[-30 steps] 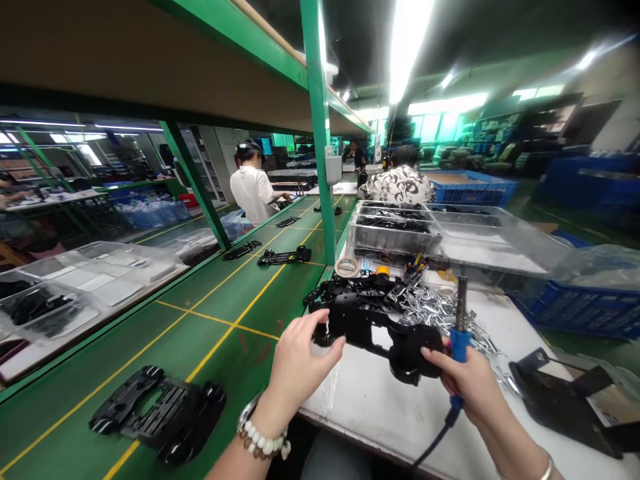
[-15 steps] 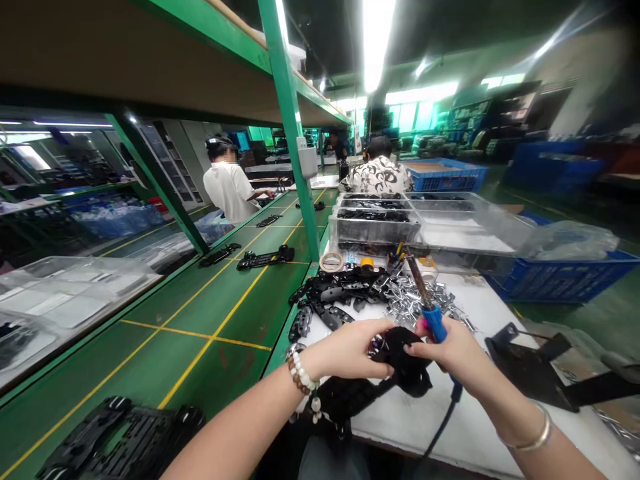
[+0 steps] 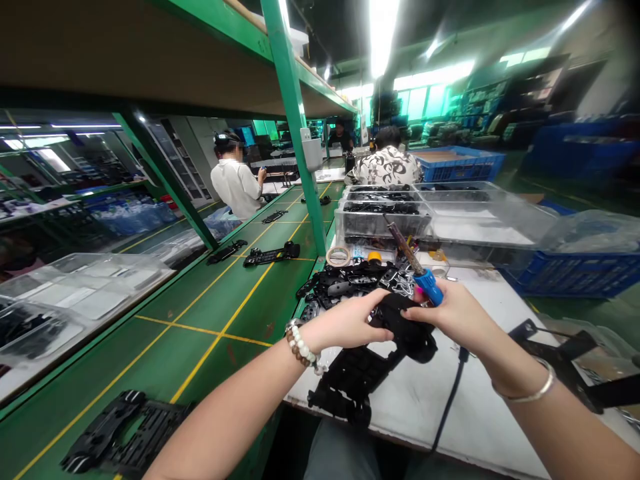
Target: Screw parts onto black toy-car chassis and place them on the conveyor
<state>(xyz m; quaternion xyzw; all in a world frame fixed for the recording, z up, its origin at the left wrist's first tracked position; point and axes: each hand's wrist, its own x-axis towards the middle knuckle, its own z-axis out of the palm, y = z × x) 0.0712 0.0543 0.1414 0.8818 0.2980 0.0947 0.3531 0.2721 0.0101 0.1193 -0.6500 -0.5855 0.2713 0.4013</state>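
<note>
My left hand (image 3: 350, 323) is closed on a black plastic toy-car frame (image 3: 370, 360), which hangs tilted over the white bench's front edge. My right hand (image 3: 453, 313) grips a soldering iron with a blue handle (image 3: 427, 285) and also pinches the frame's upper end. The iron's tip points up and to the left, and its black cord (image 3: 447, 407) trails down toward me. Both hands meet over the frame, just in front of a heap of black parts (image 3: 345, 287) and small metal pieces (image 3: 405, 283).
A green conveyor belt (image 3: 200, 313) with yellow lines runs along my left, carrying black frames (image 3: 125, 433) (image 3: 270, 255). Clear bins (image 3: 385, 220) and blue crates (image 3: 575, 277) stand behind the bench. A black stand (image 3: 565, 367) lies at the right. Two people sit farther up the line.
The frame was turned from lying level to hanging tilted over the bench edge. My left hand moved right to meet the right hand. The iron tilted from upright to leaning left.
</note>
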